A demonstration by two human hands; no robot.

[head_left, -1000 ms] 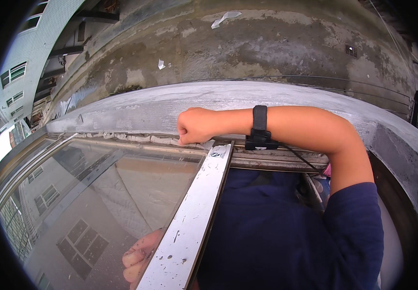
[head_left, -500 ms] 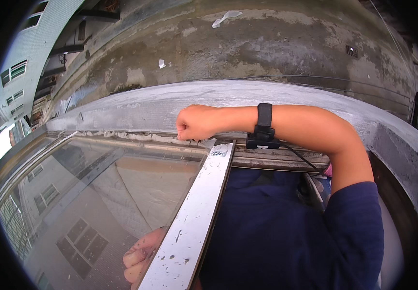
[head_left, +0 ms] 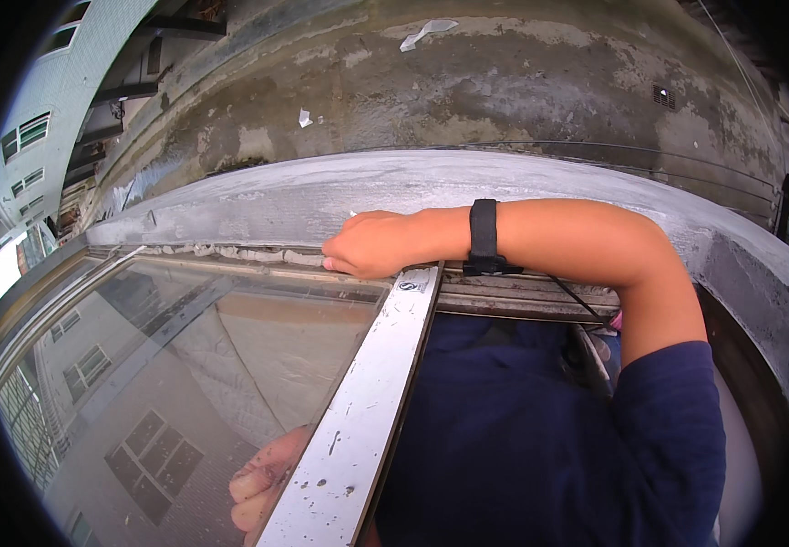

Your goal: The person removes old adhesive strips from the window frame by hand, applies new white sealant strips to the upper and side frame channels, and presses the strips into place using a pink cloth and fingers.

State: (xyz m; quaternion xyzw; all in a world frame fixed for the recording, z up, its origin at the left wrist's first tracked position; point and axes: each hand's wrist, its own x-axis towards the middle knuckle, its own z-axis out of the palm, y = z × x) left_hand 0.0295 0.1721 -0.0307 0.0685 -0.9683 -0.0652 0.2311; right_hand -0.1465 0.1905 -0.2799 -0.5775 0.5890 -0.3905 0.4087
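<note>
My right hand (head_left: 371, 244) is bent over the outer side of the window, its fingers closed and turned down at the bottom track. What they hold, if anything, is hidden under the hand. A lumpy grey strip (head_left: 257, 255) runs along the track to the left of the fingers. Just under my right wrist is the top end of the white sash frame (head_left: 358, 397). My left hand (head_left: 271, 474) shows through the glass pane (head_left: 203, 365), its fingers curled beside that frame; the frame covers the rest of it.
A grey concrete ledge (head_left: 467, 173) curves beyond the window. Below it lies stained ground (head_left: 504, 91) with white scraps. To the right of the sash are bare window rails (head_left: 522, 296). A black strap (head_left: 484, 232) circles my right wrist, with a cable beneath my forearm.
My right hand has turned over and shifted slightly left and down, now lying lower across the track by the frame's end. The sash has moved slightly left; my left hand stays beside it.
</note>
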